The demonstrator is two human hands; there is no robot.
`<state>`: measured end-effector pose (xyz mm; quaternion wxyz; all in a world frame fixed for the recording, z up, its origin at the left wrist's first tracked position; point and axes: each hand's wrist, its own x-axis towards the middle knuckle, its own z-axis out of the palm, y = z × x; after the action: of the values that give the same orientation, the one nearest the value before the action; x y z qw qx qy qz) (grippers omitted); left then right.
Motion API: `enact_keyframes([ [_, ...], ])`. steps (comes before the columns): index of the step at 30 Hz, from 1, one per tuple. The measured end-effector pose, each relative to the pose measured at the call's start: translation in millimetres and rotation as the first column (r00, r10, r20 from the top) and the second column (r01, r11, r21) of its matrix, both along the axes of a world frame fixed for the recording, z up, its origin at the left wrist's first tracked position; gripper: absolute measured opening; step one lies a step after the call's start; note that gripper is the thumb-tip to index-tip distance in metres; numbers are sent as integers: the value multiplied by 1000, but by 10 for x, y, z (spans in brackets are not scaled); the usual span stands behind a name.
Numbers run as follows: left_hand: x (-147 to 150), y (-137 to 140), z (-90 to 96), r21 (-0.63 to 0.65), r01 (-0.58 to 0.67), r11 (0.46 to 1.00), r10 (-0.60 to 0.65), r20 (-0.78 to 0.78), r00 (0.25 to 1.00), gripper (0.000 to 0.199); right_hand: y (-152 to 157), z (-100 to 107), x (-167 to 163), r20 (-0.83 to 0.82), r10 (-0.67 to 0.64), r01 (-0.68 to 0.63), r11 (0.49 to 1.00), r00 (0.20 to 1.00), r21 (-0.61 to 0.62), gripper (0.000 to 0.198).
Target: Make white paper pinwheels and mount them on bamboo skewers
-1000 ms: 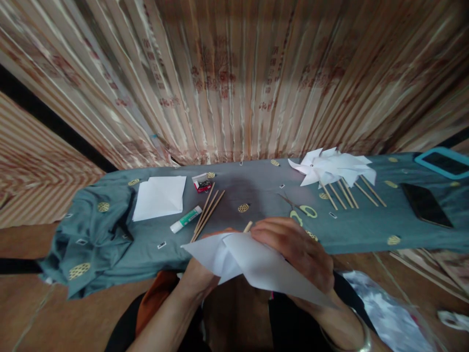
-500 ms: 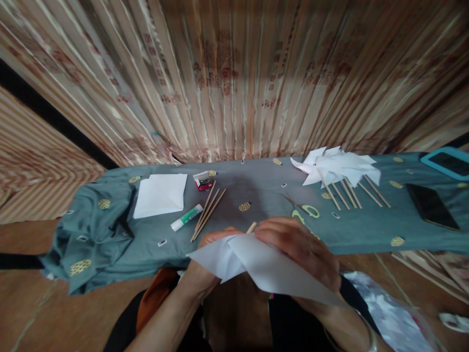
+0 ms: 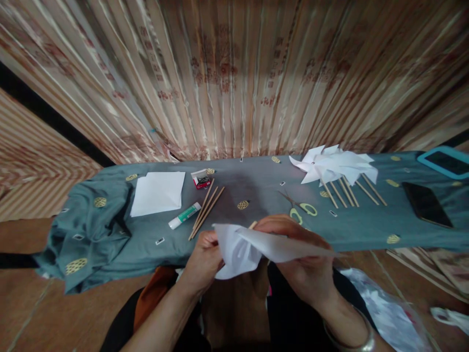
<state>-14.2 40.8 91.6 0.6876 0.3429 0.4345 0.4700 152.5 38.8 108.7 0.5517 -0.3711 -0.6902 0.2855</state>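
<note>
Between my two hands, in front of the table's near edge, is a white paper pinwheel (image 3: 240, 252) with folded blades. My left hand (image 3: 205, 259) is closed on its left blade, the fingertips partly behind the paper. My right hand (image 3: 300, 244) wraps round the pinwheel from the right, fingers curled over its top. The tip of a wooden stick (image 3: 252, 225) pokes up behind the paper beside my right fingers; the rest of it is hidden. Beyond the right hand lie scissors (image 3: 298, 205) with yellow-green handles.
On the grey-green cloth (image 3: 227, 168) are a stack of white paper (image 3: 157, 193), a glue stick (image 3: 185, 216), a small red-and-white box (image 3: 201, 180) of dark bits and loose wooden sticks (image 3: 207, 212). Several pinwheels (image 3: 337, 166) lie right, near a black phone (image 3: 427, 204) and a blue-framed device (image 3: 447, 162).
The pinwheel has turned and tilted between my hands. My left hand has come out from behind the paper to its left edge, and the view has shifted slightly.
</note>
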Motion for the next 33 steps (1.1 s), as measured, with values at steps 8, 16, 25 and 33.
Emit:
enact_keyframes([
  [8,2,18,-215,-22,18,1000,-18,-28,999,23,83,-172,-28,-141,-151,67,878,978,-474,7],
  [16,49,56,-304,-115,-39,993,33,-55,998,36,199,-292,-37,-238,-169,-11,793,956,-609,26],
  [25,80,88,-410,-170,-64,983,62,-18,998,42,248,-400,-66,-337,-203,-84,737,919,-671,26],
  [33,66,57,-282,-141,-25,990,45,141,989,46,269,-430,-76,-403,-238,-134,697,884,-705,26],
])
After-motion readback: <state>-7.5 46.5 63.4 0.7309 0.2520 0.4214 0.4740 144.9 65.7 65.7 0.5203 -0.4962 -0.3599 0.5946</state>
